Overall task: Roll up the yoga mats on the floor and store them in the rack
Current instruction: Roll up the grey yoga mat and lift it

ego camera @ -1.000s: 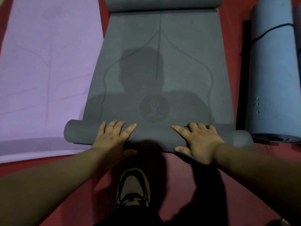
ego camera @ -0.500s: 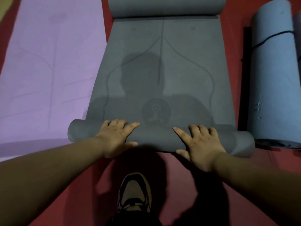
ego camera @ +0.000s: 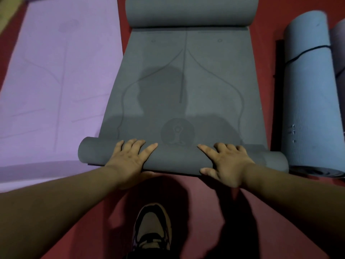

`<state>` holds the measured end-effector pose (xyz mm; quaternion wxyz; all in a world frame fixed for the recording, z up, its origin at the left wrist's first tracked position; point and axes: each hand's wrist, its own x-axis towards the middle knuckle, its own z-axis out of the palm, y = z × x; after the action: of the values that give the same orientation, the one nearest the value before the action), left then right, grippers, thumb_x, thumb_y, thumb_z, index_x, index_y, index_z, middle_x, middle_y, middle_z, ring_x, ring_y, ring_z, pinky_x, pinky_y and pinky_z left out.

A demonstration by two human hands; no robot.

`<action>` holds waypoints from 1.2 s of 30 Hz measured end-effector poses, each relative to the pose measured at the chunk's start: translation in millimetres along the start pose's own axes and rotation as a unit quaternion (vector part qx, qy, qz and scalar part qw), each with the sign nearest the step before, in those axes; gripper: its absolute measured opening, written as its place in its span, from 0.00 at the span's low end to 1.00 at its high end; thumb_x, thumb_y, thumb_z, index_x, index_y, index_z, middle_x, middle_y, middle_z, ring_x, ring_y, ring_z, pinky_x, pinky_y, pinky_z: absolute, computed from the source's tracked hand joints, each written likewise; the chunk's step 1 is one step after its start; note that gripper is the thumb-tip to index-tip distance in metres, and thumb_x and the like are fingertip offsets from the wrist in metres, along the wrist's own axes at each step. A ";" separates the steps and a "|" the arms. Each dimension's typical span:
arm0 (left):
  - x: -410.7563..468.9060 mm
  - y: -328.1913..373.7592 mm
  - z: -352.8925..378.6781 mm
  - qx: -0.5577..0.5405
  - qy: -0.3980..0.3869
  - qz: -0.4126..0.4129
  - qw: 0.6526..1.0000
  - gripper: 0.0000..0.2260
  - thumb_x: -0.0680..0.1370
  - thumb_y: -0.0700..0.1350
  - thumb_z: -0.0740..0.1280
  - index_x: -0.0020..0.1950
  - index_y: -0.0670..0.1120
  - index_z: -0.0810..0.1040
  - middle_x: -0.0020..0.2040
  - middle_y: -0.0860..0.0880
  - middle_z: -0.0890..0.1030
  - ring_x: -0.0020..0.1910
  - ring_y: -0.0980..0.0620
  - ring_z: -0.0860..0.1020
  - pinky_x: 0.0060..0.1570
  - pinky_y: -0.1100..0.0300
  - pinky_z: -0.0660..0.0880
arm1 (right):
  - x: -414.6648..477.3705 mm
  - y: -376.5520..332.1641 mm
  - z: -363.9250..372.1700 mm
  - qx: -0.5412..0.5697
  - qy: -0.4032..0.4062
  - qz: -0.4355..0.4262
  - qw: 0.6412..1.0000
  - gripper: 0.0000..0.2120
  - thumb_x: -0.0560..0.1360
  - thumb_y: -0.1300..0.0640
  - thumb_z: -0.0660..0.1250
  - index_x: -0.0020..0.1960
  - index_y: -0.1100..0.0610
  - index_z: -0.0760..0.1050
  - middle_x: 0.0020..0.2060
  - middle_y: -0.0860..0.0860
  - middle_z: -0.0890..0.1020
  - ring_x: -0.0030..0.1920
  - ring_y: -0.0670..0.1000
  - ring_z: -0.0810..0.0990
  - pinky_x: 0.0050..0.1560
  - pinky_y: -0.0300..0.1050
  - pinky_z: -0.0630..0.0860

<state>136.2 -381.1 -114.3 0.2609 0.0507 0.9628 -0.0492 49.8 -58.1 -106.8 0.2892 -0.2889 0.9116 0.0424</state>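
**Grey mat part-rolled, both palms on the roll**

Grey yoga mat [ego camera: 186, 86] lies lengthwise on the red floor [ego camera: 205, 212], straight ahead. Its near end is wound into a near roll [ego camera: 177, 161] lying crosswise. Its far end curls up into a fatter far roll [ego camera: 190, 12]. The flat stretch between carries a seated-figure emblem [ego camera: 177, 131], just beyond the near roll.

Left hand [ego camera: 130, 159]: palm down on the near roll, fingers spread and fairly straight over its top, thumb low at the near edge. It presses, not clasps.

Right hand [ego camera: 229, 163]: also flat on the roll, index finger out straight, the others bent over the crest. Light is dim, so thumb possibly tucked under the edge.

Purple mat [ego camera: 56, 90]: flat, just beside the grey mat's left edge.

Blue rolled mat [ego camera: 311, 100]: to the right, bound with a black cord [ego camera: 306, 52], its near end close to the near roll.

One shoe [ego camera: 151, 227] on the floor below the hands.
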 end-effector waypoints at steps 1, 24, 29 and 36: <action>3.5 -2.2 -4.2 0.003 -0.005 0.003 1.000 0.50 0.63 0.84 0.33 0.81 0.62 0.36 0.80 0.46 0.54 0.79 0.44 0.52 0.77 0.41 0.46 | -1.9 -0.6 -0.2 0.004 0.010 0.003 1.000 0.39 0.75 0.24 0.45 0.79 0.34 0.33 0.76 0.56 0.61 0.73 0.61 0.65 0.72 0.63 0.60; 22.4 -6.6 -18.4 -0.020 -0.009 0.005 1.000 0.49 0.68 0.81 0.54 0.79 0.64 0.32 0.82 0.45 0.49 0.81 0.44 0.46 0.78 0.39 0.40 | 11.8 13.0 3.0 -0.036 0.085 -0.021 0.996 0.42 0.70 0.23 0.41 0.79 0.35 0.32 0.78 0.58 0.59 0.74 0.62 0.64 0.71 0.63 0.62; 29.0 -10.1 -19.6 -0.011 -0.012 0.009 1.000 0.50 0.67 0.82 0.55 0.79 0.64 0.34 0.81 0.45 0.52 0.80 0.44 0.49 0.78 0.40 0.42 | 16.0 14.7 20.9 -0.081 0.149 -0.037 0.985 0.46 0.70 0.20 0.52 0.82 0.37 0.45 0.70 0.60 0.72 0.64 0.63 0.74 0.63 0.64 0.70; 40.6 -11.1 -31.5 -0.021 -0.007 0.013 1.000 0.50 0.68 0.79 0.61 0.81 0.64 0.40 0.79 0.47 0.58 0.78 0.44 0.56 0.78 0.38 0.47 | 26.1 25.2 2.1 -0.068 0.120 -0.054 0.989 0.47 0.69 0.18 0.50 0.80 0.35 0.36 0.65 0.53 0.73 0.61 0.57 0.76 0.61 0.56 0.70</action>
<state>84.4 -385.3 -107.2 0.2690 0.0573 0.9611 -0.0262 19.6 -49.8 -125.2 0.1596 -0.3597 0.9178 0.0532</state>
